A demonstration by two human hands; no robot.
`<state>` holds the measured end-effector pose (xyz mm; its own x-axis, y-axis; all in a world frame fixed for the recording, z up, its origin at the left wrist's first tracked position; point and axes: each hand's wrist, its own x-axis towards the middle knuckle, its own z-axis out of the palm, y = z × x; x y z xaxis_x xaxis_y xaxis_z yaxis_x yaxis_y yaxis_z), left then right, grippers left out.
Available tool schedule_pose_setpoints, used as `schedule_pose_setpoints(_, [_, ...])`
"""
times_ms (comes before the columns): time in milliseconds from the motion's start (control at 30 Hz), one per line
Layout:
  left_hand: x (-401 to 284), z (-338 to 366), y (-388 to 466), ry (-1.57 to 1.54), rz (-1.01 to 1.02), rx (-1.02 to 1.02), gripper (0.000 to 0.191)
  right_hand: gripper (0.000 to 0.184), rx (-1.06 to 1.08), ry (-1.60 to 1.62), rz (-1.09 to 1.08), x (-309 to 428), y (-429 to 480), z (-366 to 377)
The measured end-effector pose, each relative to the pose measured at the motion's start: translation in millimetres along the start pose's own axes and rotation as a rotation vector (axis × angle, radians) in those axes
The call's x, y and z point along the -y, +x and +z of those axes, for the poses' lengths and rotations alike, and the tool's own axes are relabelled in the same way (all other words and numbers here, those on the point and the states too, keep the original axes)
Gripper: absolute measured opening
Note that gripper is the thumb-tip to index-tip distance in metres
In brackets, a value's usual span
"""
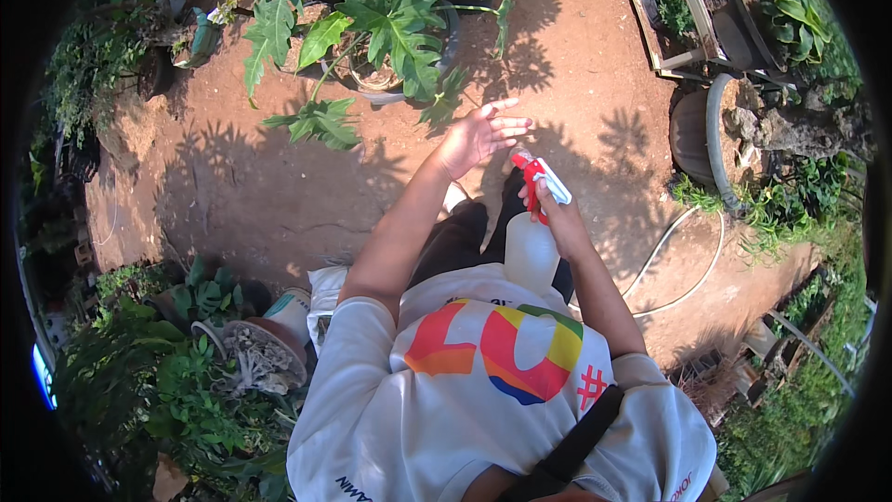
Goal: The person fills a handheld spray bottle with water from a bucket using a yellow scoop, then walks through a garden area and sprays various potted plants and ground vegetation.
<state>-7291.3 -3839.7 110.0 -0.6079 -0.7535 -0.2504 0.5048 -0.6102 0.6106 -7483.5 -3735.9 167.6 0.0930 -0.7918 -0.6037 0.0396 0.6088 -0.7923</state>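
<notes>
My right hand is closed around the neck of a spray bottle with a translucent white body and a red and white trigger head. The bottle stands roughly upright against my front, its nozzle pointing away from me. Beyond the nozzle and to its left, my left hand is held out with its palm showing and fingers spread, holding nothing. Just past that hand, a potted plant with large, deeply lobed green leaves grows in a round dark pot.
A large planter with a thick trunk stands at the right, below a frame with more pots. A pale hose loops over the reddish dirt ground. Dense plants and a brown pot lie at the lower left.
</notes>
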Motion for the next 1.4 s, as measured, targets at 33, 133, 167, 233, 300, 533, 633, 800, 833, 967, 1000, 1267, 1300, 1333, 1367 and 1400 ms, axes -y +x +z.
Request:
schedule_pose_setpoints(33, [0, -1, 1, -0.005, 0.0, -0.003, 0.084, 0.045, 0.004, 0.011, -0.004, -2, 0, -1])
schedule_pose_setpoints(133, [3, -7, 3, -0.02, -0.004, -0.02, 0.081, 0.055, 0.022, -0.032, -0.023, -5, 1, -3])
schedule_pose_setpoints(167, [4, -8, 4, -0.024, -0.007, -0.028, 0.08, 0.059, 0.03, -0.063, -0.022, -6, 2, -4])
schedule_pose_setpoints(233, [7, -12, 7, -0.026, -0.024, -0.046, 0.078, 0.058, 0.033, -0.065, -0.026, -7, 2, -6])
schedule_pose_setpoints(300, [10, -15, 10, -0.025, -0.039, -0.063, 0.077, 0.056, 0.009, -0.08, -0.02, -8, 2, -8])
schedule_pose_setpoints(533, [19, -20, 17, -0.059, -0.066, -0.082, 0.075, 0.052, -0.008, -0.062, -0.018, -7, 4, -13])
schedule_pose_setpoints(633, [19, -21, 20, -0.087, -0.066, -0.08, 0.074, 0.051, -0.011, -0.047, -0.02, -7, 5, -11])
schedule_pose_setpoints(800, [18, -23, 25, -0.097, -0.067, -0.118, 0.072, 0.053, -0.025, -0.161, 0.013, -7, 6, -9])
schedule_pose_setpoints(833, [18, -24, 26, -0.111, -0.066, -0.124, 0.071, 0.054, -0.036, -0.147, 0.013, -6, 6, -10])
schedule_pose_setpoints(967, [18, -29, 28, -0.117, -0.089, -0.107, 0.07, 0.054, -0.024, -0.075, 0.003, -5, 9, -15])
schedule_pose_setpoints(1000, [18, -30, 28, -0.121, -0.087, -0.101, 0.07, 0.054, -0.008, -0.08, -0.021, -5, 9, -14])
schedule_pose_setpoints(1267, [22, -27, 28, -0.153, -0.074, -0.166, 0.067, 0.056, -0.028, -0.094, -0.036, -1, 8, -13])
schedule_pose_setpoints(1300, [22, -26, 28, -0.15, -0.076, -0.175, 0.067, 0.055, -0.028, -0.092, -0.041, 0, 9, -13])
schedule_pose_setpoints(1333, [22, -26, 27, -0.147, -0.076, -0.175, 0.067, 0.055, -0.014, -0.091, -0.048, 0, 9, -13])
schedule_pose_setpoints(1367, [22, -26, 27, -0.145, -0.075, -0.176, 0.067, 0.054, -0.006, -0.083, -0.064, 0, 9, -13])
schedule_pose_setpoints(1400, [22, -26, 27, -0.144, -0.075, -0.181, 0.067, 0.054, -0.003, -0.082, -0.054, 0, 10, -13])
